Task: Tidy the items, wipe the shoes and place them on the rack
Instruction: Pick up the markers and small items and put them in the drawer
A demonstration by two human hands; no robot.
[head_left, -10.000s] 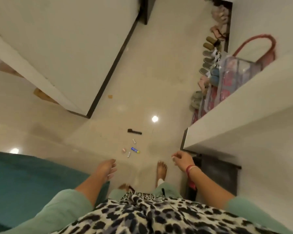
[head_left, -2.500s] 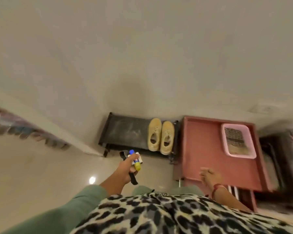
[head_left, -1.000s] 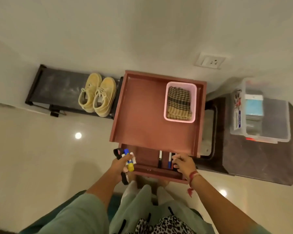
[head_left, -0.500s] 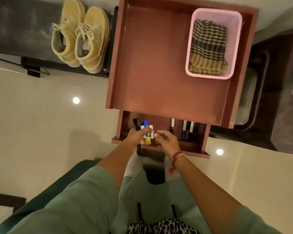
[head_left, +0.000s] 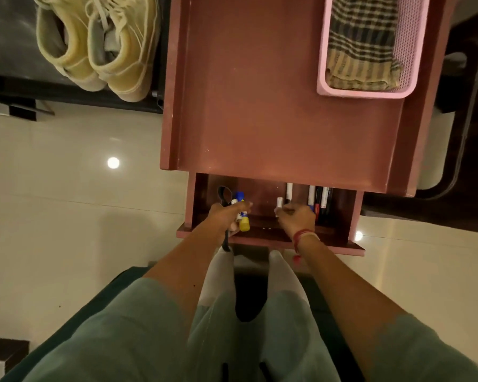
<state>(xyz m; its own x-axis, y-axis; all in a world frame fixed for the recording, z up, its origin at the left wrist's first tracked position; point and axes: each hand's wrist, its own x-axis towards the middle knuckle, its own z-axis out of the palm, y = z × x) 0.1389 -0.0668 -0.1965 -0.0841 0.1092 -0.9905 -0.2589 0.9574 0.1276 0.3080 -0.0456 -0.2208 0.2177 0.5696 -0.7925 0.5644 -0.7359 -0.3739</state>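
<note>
Glue stick point(head_left: 243, 216), light and rigid, sits clamped in left hand point(head_left: 226, 216); right hand point(head_left: 297, 217) at 3 o'clock seemingly pinches a small tube point(head_left: 278, 205).

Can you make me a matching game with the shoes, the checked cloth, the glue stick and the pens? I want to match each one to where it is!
Things:
1. yellow shoes
2. checked cloth
3. glue stick
4. pens

Places:
A. in the left hand
B. lying in the open drawer
C. on the dark rack
D. in the pink basket

Pairs: 1-C, 2-D, 3-A, 4-B
</note>
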